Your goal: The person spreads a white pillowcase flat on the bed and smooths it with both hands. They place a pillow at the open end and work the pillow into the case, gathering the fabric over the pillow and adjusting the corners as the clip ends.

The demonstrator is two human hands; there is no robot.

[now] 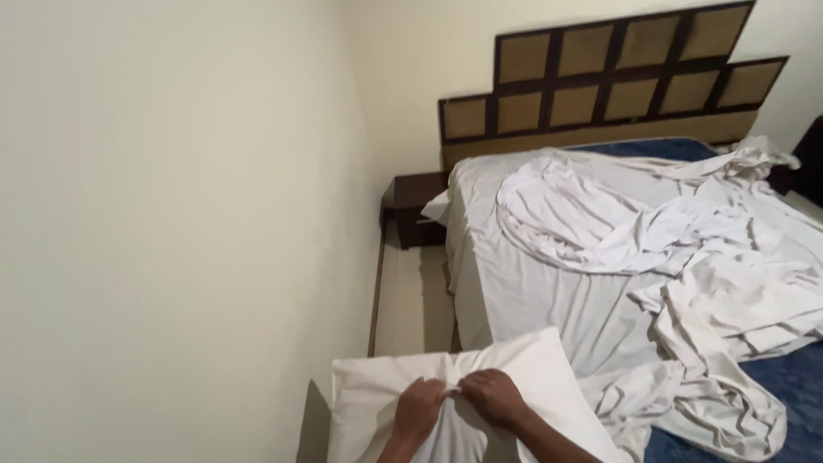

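Here we hold a plump rectangular pillow in a smooth white cotton case (514, 364) at the bottom of the view, just beside the near left corner of the bed. Our left hand (417, 410) and right hand (493, 397) meet at the middle of its near edge, the fingers of both clenched on a pinch of the white fabric, so the cloth bunches into small folds between them. The pillow looks soft and full, its far corners rounded. Beyond it lies a crumpled white bed sheet (651, 257), loose and heavily creased, heaped in ridges across a deep blue mattress (797, 386) with a faintly textured surface. At the head of the bed stands a stepped dark wooden headboard with square woven tan panels (600, 77). A dark wooden bedside cabinet (413, 206) sits in the corner, and a plain cream wall (171, 214) runs along our left above a pale tiled floor (411, 300).
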